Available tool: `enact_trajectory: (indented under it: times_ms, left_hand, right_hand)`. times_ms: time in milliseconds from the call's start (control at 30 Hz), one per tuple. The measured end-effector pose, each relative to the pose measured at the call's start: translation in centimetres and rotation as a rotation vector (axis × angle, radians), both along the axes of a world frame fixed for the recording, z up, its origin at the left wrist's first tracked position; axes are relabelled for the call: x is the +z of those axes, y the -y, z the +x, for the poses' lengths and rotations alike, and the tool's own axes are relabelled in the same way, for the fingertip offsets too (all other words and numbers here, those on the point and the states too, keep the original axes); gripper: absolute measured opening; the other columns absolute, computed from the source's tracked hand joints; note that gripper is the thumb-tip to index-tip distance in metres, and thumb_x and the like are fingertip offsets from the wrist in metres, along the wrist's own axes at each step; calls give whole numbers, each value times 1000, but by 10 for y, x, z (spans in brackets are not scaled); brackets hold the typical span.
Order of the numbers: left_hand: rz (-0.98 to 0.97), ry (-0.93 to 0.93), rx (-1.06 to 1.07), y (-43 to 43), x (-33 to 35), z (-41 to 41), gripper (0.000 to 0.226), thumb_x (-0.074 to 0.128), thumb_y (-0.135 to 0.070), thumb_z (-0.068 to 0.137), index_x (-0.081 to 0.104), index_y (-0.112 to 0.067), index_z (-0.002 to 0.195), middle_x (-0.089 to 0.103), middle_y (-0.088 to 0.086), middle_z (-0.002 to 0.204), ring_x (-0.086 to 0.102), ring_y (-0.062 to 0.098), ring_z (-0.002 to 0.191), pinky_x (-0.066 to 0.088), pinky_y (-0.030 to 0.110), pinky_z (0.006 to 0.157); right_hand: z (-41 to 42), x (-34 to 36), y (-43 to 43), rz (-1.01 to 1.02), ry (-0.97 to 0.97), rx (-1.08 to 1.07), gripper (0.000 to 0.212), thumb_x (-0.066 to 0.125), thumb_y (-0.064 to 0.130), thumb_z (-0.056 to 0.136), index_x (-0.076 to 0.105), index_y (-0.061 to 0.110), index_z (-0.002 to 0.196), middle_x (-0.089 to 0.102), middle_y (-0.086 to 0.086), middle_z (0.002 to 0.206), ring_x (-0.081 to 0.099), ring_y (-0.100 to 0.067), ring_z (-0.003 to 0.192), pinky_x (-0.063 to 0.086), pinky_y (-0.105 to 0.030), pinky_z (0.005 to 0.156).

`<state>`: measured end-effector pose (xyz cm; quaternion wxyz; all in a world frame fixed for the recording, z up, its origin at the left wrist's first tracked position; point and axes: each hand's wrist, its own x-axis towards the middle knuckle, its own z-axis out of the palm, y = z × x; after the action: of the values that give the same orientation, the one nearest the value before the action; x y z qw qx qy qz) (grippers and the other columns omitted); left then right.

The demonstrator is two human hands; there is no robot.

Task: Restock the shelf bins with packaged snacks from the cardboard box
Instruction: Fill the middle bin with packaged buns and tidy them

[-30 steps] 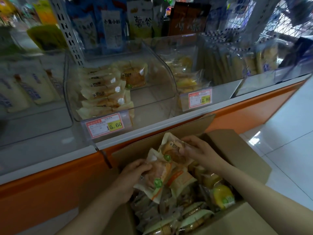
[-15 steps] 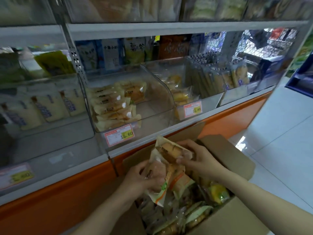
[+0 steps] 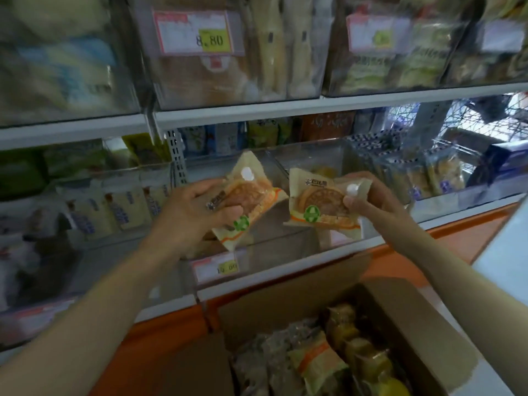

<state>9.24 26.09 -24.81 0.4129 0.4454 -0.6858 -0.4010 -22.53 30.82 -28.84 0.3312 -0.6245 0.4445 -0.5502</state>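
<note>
— What has the left hand (image 3: 197, 212) got?
— It's closed round a pastry packet (image 3: 248, 198), tilted, raised in front of the clear shelf bin (image 3: 285, 247).
— And the right hand (image 3: 368, 201)?
— Fingers and thumb pinch a second packet (image 3: 320, 204) by its right edge, just beside the first, not quite touching.
— The cardboard box (image 3: 405, 318)?
— Below, flaps open, more wrapped snacks (image 3: 314, 364) inside, under the orange shelf base (image 3: 445, 238).

A shop: price tags (image 3: 200, 34) front clear shelf bins (image 3: 257, 247) stocked with packaged snacks.
</note>
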Motion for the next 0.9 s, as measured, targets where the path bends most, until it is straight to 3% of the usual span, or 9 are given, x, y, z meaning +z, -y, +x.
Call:
enact_trajectory:
  times_ms: [100, 200, 333, 433, 533, 600, 733, 833, 900]
  left_hand:
    - [-21, 92, 98, 46, 0, -13, 59, 86, -20, 65, 63, -24, 119, 64, -12, 111, 62, 4, 100, 51, 17, 79]
    - [-31, 164, 126, 85, -9, -32, 62, 87, -23, 64, 63, -23, 121, 63, -5, 118, 60, 12, 103, 50, 31, 90]
    - [-138, 479, 48, 124, -24, -65, 61, 86, -24, 66, 62, -25, 122, 61, -1, 127, 57, 18, 112, 47, 38, 98]
    - [-133, 587, 3, 141, -36, -79, 58, 85, -25, 68, 62, -24, 122, 62, 0, 127, 57, 19, 113, 47, 35, 94]
    - [-145, 608, 13, 153, -47, -83, 56, 84, -21, 69, 63, -23, 120, 63, 0, 125, 59, 20, 110, 48, 33, 90]
    - [-196, 721, 16, 159, -53, -83, 55, 84, -25, 68, 63, -26, 119, 64, -1, 123, 60, 19, 107, 49, 31, 86]
    - [-245, 864, -35, 168, -65, -82, 60, 83, -29, 71, 59, -31, 126, 61, -3, 128, 58, 20, 113, 49, 33, 88]
    - [-344, 906, -37, 173, -73, -83, 55, 82, -31, 72, 61, -33, 123, 54, -4, 109, 55, 19, 99, 43, 29, 73]
    - [-371, 967, -1, 174, -78, -87, 52, 82, -36, 71, 63, -32, 120, 40, -5, 100, 46, 15, 88, 35, 28, 65]
  right_hand:
    - [-9, 2, 24, 37, -86, 93, 34, 65, 26, 88, 54, 5, 112, 63, -17, 104, 65, -29, 99, 55, -35, 81]
    - [-14, -3, 44, 66, -133, 169, 32, 66, 30, 84, 57, 9, 106, 62, -17, 102, 64, -35, 97, 53, -44, 82]
    - [-19, -20, 61, 91, -68, 185, 30, 65, 27, 85, 57, 7, 105, 62, -19, 95, 63, -36, 91, 52, -42, 79]
    - [-22, -24, 69, 129, -5, 204, 25, 66, 31, 84, 58, 12, 98, 65, 2, 85, 66, -15, 84, 53, -27, 73]
    - [-25, -24, 72, 140, 16, 258, 15, 66, 28, 86, 61, 21, 98, 65, 2, 88, 66, -15, 86, 52, -25, 74]
    - [-27, -22, 73, 135, 11, 286, 14, 66, 25, 86, 63, 22, 99, 64, -3, 90, 65, -18, 88, 52, -27, 75]
    - [-31, -21, 74, 122, -17, 287, 29, 68, 15, 85, 57, -2, 106, 62, -13, 92, 66, -22, 88, 55, -31, 76]
    - [-32, -23, 74, 113, -24, 294, 35, 72, 20, 83, 59, 4, 112, 59, -30, 108, 62, -42, 101, 53, -51, 84]
    - [-31, -22, 73, 119, -38, 292, 39, 72, 25, 81, 60, 8, 114, 58, -31, 108, 61, -42, 102, 53, -52, 84]
